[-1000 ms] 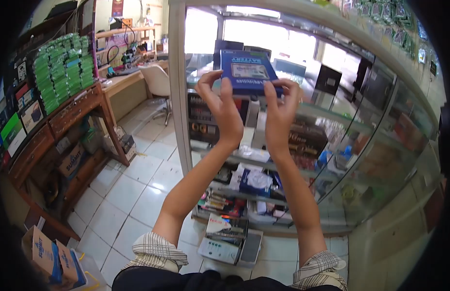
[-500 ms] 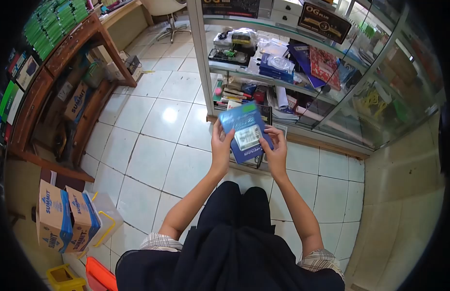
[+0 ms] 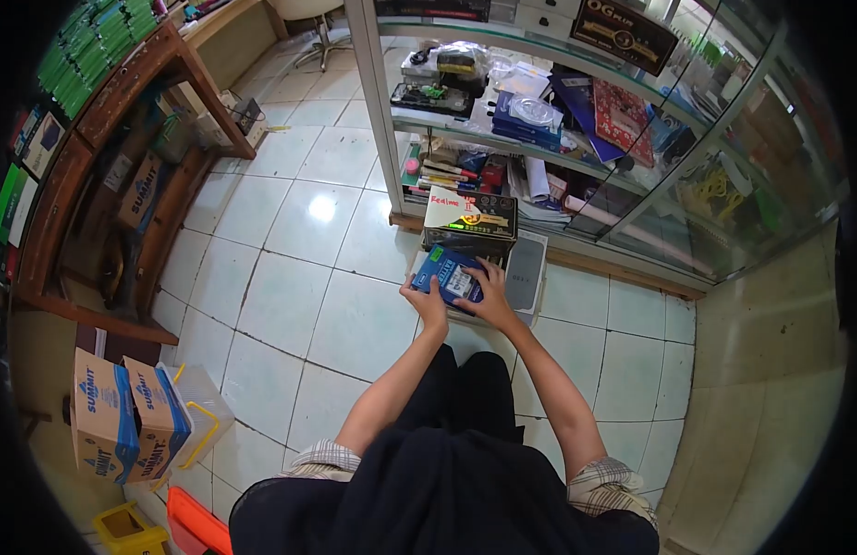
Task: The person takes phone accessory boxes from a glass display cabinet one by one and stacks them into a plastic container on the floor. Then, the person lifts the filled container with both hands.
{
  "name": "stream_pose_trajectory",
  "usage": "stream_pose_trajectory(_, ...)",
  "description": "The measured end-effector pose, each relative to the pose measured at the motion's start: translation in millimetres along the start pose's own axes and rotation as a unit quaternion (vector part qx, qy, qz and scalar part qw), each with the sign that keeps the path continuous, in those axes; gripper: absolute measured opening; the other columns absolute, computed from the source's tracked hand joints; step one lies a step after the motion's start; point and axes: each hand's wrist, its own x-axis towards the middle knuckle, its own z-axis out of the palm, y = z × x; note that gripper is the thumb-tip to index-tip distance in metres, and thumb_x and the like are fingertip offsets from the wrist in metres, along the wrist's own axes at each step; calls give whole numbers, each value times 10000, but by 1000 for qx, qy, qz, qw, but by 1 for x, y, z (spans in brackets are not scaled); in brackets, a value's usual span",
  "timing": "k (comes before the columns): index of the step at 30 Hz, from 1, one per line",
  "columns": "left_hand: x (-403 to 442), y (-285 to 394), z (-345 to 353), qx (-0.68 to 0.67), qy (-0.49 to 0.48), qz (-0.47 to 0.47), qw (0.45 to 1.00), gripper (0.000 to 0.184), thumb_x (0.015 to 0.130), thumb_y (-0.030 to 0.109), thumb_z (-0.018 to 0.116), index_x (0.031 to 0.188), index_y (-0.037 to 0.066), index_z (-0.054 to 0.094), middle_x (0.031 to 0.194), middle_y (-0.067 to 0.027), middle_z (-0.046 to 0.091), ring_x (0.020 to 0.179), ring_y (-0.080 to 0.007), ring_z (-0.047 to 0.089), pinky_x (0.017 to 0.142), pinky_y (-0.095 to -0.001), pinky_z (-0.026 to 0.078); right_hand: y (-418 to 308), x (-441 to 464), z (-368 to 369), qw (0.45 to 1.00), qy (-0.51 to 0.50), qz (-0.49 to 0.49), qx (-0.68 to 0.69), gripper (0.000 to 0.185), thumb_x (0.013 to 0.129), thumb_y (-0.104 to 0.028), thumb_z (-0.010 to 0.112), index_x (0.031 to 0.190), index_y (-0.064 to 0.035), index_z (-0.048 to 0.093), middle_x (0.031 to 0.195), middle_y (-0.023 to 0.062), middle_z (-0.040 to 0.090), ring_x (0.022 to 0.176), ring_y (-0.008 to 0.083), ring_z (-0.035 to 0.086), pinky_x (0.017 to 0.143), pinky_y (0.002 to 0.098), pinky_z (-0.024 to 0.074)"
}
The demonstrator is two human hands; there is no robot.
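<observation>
Between my two hands is a flat blue battery package (image 3: 435, 262) with a green patch, a white label and lettering on its face. My left hand (image 3: 428, 302) grips its left and lower edge, thumb on the front. My right hand (image 3: 489, 298) closes on the right side, fingers over the face near the label. Just beyond the package stands a black box (image 3: 484, 242) with a white handwritten "Realme" label on top. A grey-and-white box (image 3: 524, 276) lies to the right, behind my right hand. Whether the package touches the boxes, I cannot tell.
A glass display cabinet (image 3: 539, 148) filled with papers, books and packages stands ahead. On the left are a wooden cabinet (image 3: 86, 176) topped by green stacks (image 3: 91, 55), cardboard cartons (image 3: 110, 416), a yellow basket (image 3: 128, 529) and an orange object (image 3: 195, 523). White floor tiles (image 3: 290, 240) run between.
The battery package has come down and toward me, tilting away from its raised, face-up view. My hands moved with it, and the black box behind is now uncovered.
</observation>
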Motion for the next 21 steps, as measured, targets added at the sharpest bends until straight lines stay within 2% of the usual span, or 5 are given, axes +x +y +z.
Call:
stream_pose_trajectory(8, -15, 32, 4, 194, 75, 67, 976, 479, 771, 108, 650, 1120, -11, 344, 1092, -190, 422, 1035, -279, 423, 904, -376, 345, 10, 1, 3, 997, -46, -51, -42, 797, 548, -383, 785, 1227, -136, 448, 1319, 170, 290, 1219, 365, 249, 1017, 467, 259)
stream_pose_trajectory(11, -17, 39, -1, 279, 61, -29, 958, 507, 722, 154, 692, 1097, -12, 393, 1104, -197, 391, 1055, -327, 365, 909, -428, 311, 9, 1, 3, 995, -50, -57, -58, 805, 545, -377, 785, 1231, -127, 444, 1321, 174, 288, 1221, 366, 250, 1019, 465, 258)
stream_pose_trajectory(13, -15, 28, -5, 319, 52, 63, 944, 558, 698, 199, 708, 1110, -9, 395, 1119, -183, 359, 1072, -352, 330, 913, -452, 293, 8, 0, 4, 994, -48, -64, -70, 804, 548, -374, 784, 1231, -122, 443, 1322, 176, 287, 1222, 367, 251, 1020, 464, 257)
stream_pose_trajectory(20, -8, 68, -10, 359, 6, 64, 931, 586, 705, 245, 696, 1137, -4, 387, 1132, -161, 342, 1087, -353, 311, 949, -438, 250, -5, 2, -13, 986, -27, -120, -114, 742, 585, -371, 763, 1201, -95, 455, 1313, 188, 299, 1223, 376, 255, 1021, 464, 251)
stream_pose_trajectory(21, 0, 86, -6, 328, -21, 180, 927, 602, 707, 245, 694, 1151, -6, 373, 1137, -164, 338, 1089, -346, 310, 953, -435, 246, -14, 7, -28, 982, -14, -153, -113, 703, 606, -362, 753, 1186, -89, 465, 1311, 189, 305, 1217, 381, 262, 1021, 462, 250)
